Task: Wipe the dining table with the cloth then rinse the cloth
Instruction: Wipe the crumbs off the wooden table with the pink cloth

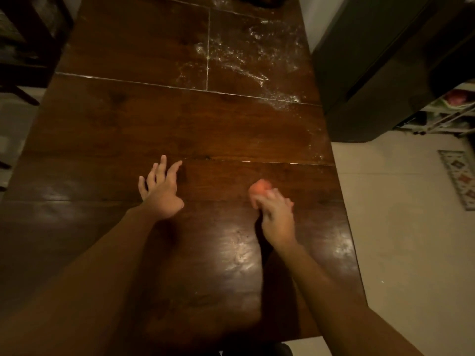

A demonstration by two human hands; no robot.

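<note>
Dark wood table (154,119) shows white smears (246,55) at 1 o'clock. Right hand (279,217), blurred, grips an orange cloth (259,190) low over the tabletop at 4 o'clock. Left hand (163,194) is at 7 o'clock, fingers spread, holding nothing. Rug (460,176) lies at 3 o'clock.

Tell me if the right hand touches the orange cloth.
Touching. The head view shows the right hand gripping the bunched orange cloth, though blurred.
</note>
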